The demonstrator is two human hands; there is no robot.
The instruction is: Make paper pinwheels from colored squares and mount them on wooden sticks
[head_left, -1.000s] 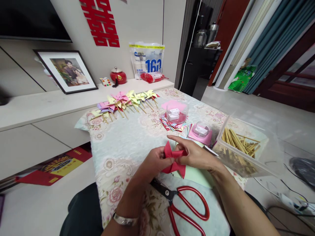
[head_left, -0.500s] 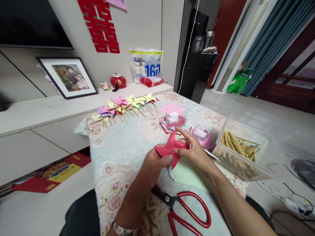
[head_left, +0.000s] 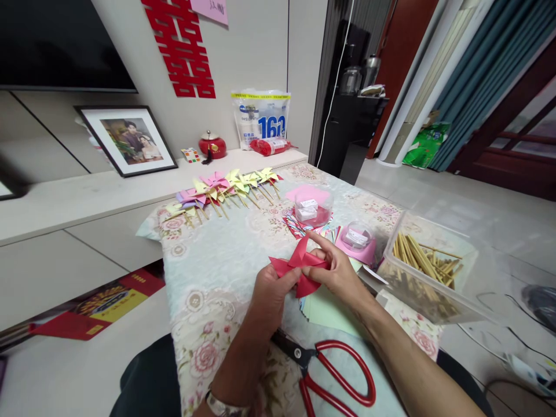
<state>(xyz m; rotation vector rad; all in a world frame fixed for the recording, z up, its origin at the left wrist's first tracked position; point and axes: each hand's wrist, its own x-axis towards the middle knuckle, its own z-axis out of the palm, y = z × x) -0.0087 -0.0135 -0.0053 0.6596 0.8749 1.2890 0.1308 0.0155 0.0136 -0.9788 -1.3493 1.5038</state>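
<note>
A red paper pinwheel point(head_left: 299, 258) is held between both hands above the table. My left hand point(head_left: 273, 289) grips its lower left side, the thumb pressed near the middle. Closed on the right blade is my right hand point(head_left: 336, 266), its thumb at the centre and its index finger stretched along the upper blade. Beneath the hands lies a stack of pale green paper point(head_left: 332, 313). Red-handled scissors point(head_left: 313, 362) rest nearer to me, their blades partly hidden by my left forearm.
Finished paper pinwheels on sticks point(head_left: 226, 188) lie along the table's far left edge. Two clear round tubs point(head_left: 313, 211) with white labels stand on coloured paper beyond my hands. At the right, a clear plastic bin point(head_left: 428, 289) holds many thin sticks point(head_left: 419, 258).
My left thumb has moved in to the pinwheel's centre, meeting the right thumb. The pinwheel has shifted slightly, and the whole view has moved a little.
</note>
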